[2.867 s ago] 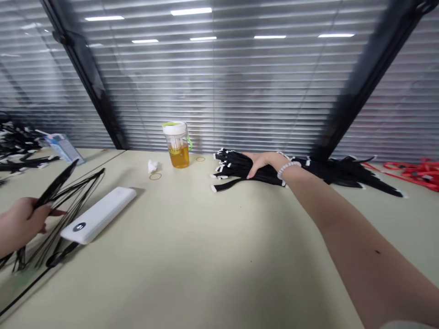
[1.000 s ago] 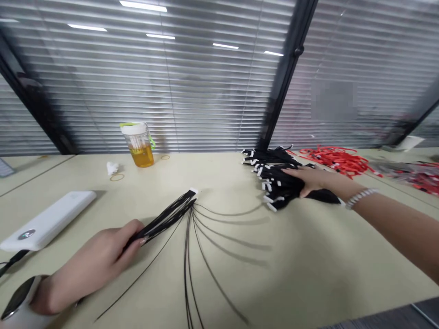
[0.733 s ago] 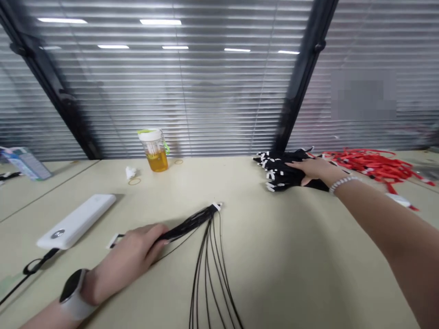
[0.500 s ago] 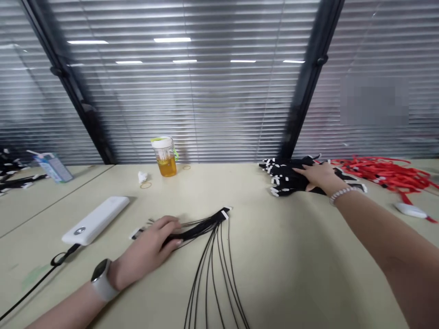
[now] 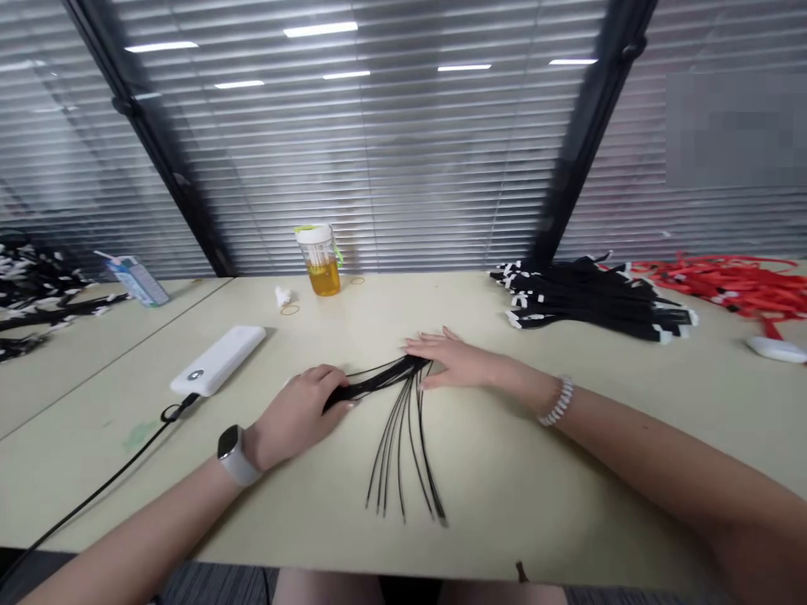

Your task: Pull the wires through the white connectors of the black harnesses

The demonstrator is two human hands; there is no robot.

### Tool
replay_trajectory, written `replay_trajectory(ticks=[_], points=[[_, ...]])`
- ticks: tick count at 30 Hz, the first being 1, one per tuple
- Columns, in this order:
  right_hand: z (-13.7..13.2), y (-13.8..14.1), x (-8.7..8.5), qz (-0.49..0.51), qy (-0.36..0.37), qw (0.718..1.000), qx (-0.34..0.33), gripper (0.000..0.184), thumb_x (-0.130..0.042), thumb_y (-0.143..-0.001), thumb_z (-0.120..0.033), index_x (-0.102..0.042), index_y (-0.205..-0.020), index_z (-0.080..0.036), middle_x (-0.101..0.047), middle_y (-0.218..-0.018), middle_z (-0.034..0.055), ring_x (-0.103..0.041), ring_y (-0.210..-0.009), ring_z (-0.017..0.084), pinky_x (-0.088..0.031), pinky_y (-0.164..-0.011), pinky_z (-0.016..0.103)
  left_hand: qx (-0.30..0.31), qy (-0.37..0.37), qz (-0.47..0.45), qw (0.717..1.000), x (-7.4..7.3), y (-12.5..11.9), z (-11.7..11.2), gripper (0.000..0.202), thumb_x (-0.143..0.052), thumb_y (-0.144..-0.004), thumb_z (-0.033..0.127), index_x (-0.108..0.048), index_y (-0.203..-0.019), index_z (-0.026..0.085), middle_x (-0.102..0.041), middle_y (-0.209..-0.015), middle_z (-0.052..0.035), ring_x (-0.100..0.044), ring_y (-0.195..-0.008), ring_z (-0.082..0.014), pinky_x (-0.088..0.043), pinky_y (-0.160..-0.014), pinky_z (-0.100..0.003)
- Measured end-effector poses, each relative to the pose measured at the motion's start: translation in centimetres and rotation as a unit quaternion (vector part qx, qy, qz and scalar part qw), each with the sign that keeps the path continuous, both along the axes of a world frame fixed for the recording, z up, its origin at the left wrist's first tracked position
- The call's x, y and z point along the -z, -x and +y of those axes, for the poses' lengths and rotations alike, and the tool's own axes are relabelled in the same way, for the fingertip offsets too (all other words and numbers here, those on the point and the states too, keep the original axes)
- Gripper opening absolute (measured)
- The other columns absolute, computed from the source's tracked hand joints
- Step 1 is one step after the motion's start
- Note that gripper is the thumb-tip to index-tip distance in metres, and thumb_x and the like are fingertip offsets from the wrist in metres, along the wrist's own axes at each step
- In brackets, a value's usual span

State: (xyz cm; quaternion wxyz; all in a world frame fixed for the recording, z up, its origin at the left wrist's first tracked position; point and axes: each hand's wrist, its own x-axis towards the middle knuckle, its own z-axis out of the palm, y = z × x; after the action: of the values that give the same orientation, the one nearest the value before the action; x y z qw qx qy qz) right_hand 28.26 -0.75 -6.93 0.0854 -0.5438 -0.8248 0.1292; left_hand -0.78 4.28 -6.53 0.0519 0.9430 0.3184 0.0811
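Observation:
A bundle of thin black cables [image 5: 382, 385] lies on the table in front of me. My left hand [image 5: 303, 413], with a watch on its wrist, is closed round the bundle's left part and hides that end. Over the right end rests my right hand [image 5: 463, 361], its fingers stretched out and thumb apart, covering the tips there. Several loose wire ends [image 5: 403, 454] fan out from the bundle toward the table's front edge.
Back right lie a pile of black cables [image 5: 586, 296] with white ends, red cables [image 5: 725, 286] and a white object [image 5: 777, 349]. To the left are a white power bank [image 5: 220, 360] with its cord, a drink carton [image 5: 139, 281], a cup [image 5: 323, 265] and more black cables [image 5: 34, 277].
My right hand has left the black cable pile and come in to the bundle's right end. My left hand stays on the bundle. The view has tilted down.

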Motion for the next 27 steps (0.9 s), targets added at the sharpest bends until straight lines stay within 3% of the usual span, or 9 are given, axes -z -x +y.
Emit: replay_trajectory(ticks=[4, 7, 9, 12, 15, 19, 21, 24, 27], points=[[-1.0, -2.4, 1.0, 0.026, -0.045, 0.997, 0.06, 0.064, -0.045, -0.088, -0.05, -0.03, -0.145, -0.026, -0.028, -0.149, 0.0059, -0.028, -0.137, 0.024, -0.016, -0.114, 0.048, -0.016, -0.037, 0.019, 0.999, -0.8, -1.1, 0.4, 0.029, -0.034, -0.092, 0.032, -0.059, -0.09, 0.017, -0.064, -0.093, -0.0089, -0.06, -0.087, -0.0222, -0.047, -0.076, -0.033], [-2.7, -4.6, 1.6, 0.037, -0.073, 0.989, 0.124, 0.065, -0.043, -0.089, -0.043, -0.026, -0.147, -0.018, -0.028, -0.148, 0.0114, -0.032, -0.135, 0.026, -0.027, -0.111, 0.045, -0.047, -0.052, 0.011, 0.997, -1.8, -1.8, 1.5, 0.032, -0.03, -0.093, 0.034, -0.057, -0.095, 0.018, -0.066, -0.08, -0.0076, -0.061, -0.071, -0.0226, -0.042, -0.062, -0.031], [-3.9, -6.2, 1.8, 0.041, -0.08, 0.982, 0.164, 0.062, -0.043, -0.089, -0.041, -0.033, -0.144, -0.017, -0.04, -0.142, 0.0134, -0.042, -0.129, 0.028, -0.033, -0.107, 0.047, -0.065, -0.069, -0.005, 0.996, -2.6, -2.2, 2.7, 0.033, -0.03, -0.093, 0.037, -0.057, -0.1, 0.02, -0.067, -0.08, -0.0071, -0.062, -0.07, -0.023, -0.041, -0.061, -0.03], [-5.8, -8.1, 1.6, 0.049, -0.077, 0.979, 0.184, 0.051, -0.045, -0.087, -0.039, -0.051, -0.133, -0.018, -0.051, -0.133, 0.0101, -0.047, -0.125, 0.027, -0.034, -0.108, 0.045, -0.09, -0.097, -0.047, 0.99, -3.4, -3.2, 5.0, 0.036, -0.028, -0.093, 0.039, -0.056, -0.103, 0.02, -0.068, -0.087, -0.0085, -0.063, -0.078, -0.0246, -0.041, -0.066, -0.031], [-7.4, -9.3, 0.9, 0.061, -0.054, 0.983, 0.166, 0.047, -0.049, -0.083, -0.034, -0.058, -0.125, -0.017, -0.052, -0.132, 0.0063, -0.048, -0.124, 0.022, -0.033, -0.109, 0.036, -0.096, -0.103, -0.081, 0.987, -3.1, -4.6, 7.6, 0.036, -0.029, -0.093, 0.038, -0.055, -0.107, 0.019, -0.068, -0.093, -0.0094, -0.063, -0.083, -0.0254, -0.042, -0.069, -0.032], [-8.6, -10.0, 0.2, 0.077, -0.024, 0.986, 0.147, 0.055, -0.048, -0.071, -0.014, -0.059, -0.125, -0.021, -0.05, -0.134, 0.0006, -0.047, -0.125, 0.018, -0.035, -0.109, 0.033, -0.054, -0.077, -0.083, 0.992, -1.1, -6.3, 9.7, 0.034, -0.035, -0.091, 0.036, -0.061, -0.1, 0.016, -0.068, -0.093, -0.0111, -0.062, -0.084, -0.0253, -0.045, -0.073, -0.034], [-8.7, -10.3, 0.1, 0.083, -0.025, 0.985, 0.147, 0.064, -0.045, -0.063, -0.007, -0.059, -0.124, -0.022, -0.048, -0.136, 0.0003, -0.045, -0.127, 0.019, -0.033, -0.11, 0.035, -0.027, -0.072, -0.084, 0.993, -0.4, -6.7, 9.6, 0.033, -0.038, -0.09, 0.034, -0.062, -0.098, 0.013, -0.066, -0.099, -0.0135, -0.061, -0.092, -0.026, -0.045, -0.083, -0.037], [-8.6, -10.8, 0.1, 0.096, -0.043, 0.983, 0.151, 0.07, -0.042, -0.056, -0.003, -0.062, -0.12, -0.02, -0.044, -0.139, 0.0021, -0.042, -0.129, 0.022, -0.03, -0.111, 0.039, 0.016, -0.076, -0.094, 0.992, 0.0, -6.5, 7.5, 0.037, -0.036, -0.091, 0.033, -0.059, -0.108, 0.011, -0.059, -0.117, -0.0155, -0.052, -0.114, -0.0266, -0.036, -0.101, -0.043], [-8.3, -10.9, 0.3, 0.117, -0.066, 0.977, 0.165, 0.062, -0.045, -0.059, -0.004, -0.065, -0.116, -0.02, -0.051, -0.133, 0.0044, -0.048, -0.124, 0.025, -0.034, -0.108, 0.041, 0.078, -0.054, -0.076, 0.992, -0.3, -5.9, 4.3, 0.035, -0.037, -0.091, 0.034, -0.059, -0.111, 0.014, -0.059, -0.116, -0.0115, -0.054, -0.109, -0.0216, -0.041, -0.099, -0.037]])
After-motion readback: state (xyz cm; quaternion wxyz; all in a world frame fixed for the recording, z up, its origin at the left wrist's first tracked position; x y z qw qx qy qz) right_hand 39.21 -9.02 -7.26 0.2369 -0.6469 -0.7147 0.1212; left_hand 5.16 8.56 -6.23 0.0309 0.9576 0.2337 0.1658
